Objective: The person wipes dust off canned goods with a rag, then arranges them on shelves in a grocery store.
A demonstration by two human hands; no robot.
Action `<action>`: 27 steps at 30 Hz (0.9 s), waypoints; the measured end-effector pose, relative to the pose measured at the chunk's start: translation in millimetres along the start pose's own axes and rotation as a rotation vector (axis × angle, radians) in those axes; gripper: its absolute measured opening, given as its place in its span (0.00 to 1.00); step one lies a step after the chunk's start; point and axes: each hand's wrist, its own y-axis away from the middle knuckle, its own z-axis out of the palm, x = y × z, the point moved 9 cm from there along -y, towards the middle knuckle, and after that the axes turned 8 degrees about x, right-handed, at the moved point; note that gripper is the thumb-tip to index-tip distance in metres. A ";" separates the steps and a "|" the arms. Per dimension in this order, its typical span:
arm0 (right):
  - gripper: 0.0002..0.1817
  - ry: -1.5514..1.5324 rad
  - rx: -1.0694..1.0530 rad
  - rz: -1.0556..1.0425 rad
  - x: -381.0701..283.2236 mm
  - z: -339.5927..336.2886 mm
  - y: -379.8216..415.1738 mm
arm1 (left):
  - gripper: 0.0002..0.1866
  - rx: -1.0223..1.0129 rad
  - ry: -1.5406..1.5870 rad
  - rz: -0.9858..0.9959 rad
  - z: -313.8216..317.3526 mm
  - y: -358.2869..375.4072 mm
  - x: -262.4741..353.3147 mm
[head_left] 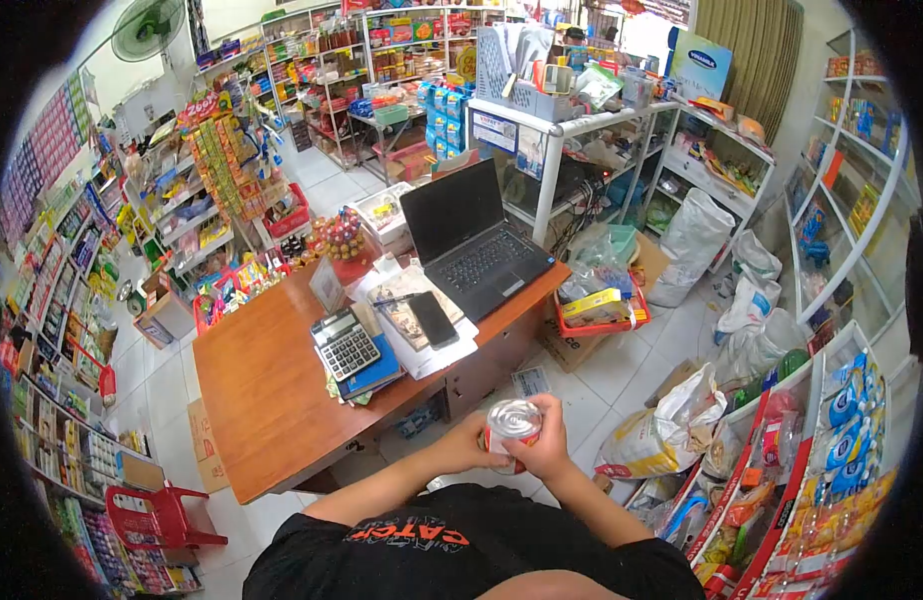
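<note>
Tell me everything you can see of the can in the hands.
The can is round and looks metal, with a shiny silver end facing up toward the camera. Red and white show on its side; any lettering is too small to read. Roughly upright, it is held off the desk, between the left hand and the right hand.

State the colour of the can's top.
The can's top is shiny silver, best seen in the head view.
</note>
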 end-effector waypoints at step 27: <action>0.16 -0.601 0.106 0.467 53.8 -25.0 -4.3 | 0.43 0.304 0.722 0.016 -30.7 13.5 -13.8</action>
